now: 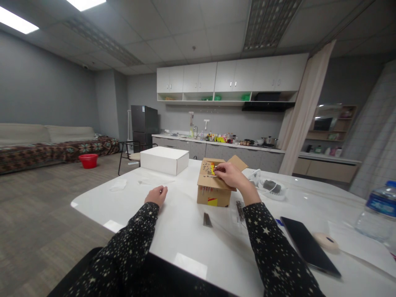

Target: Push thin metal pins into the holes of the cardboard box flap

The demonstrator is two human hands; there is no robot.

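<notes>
An open cardboard box (213, 197) stands on the white table, with several small grey heads dotted over its top flap and thin metal shafts showing under the flap's edge. Over that flap, my right hand (231, 175) has its fingertips pinched together against the cardboard; what they hold, if anything, is too small to make out. My left hand (157, 195) rests on the table left of the box, fingers curled, their contents hidden. In front of the box lies a small bundle of thin metal rods, perhaps nails (207, 220). More thin rods (240, 211) lie beside my right wrist.
A white box (164, 160) stands at the back left of the table (182, 231), near a crumpled tissue (118, 185). To the right are a white round device with a cable (272, 189), a black tablet (309, 245), a beige oval object (325, 242) and a water bottle (375, 218).
</notes>
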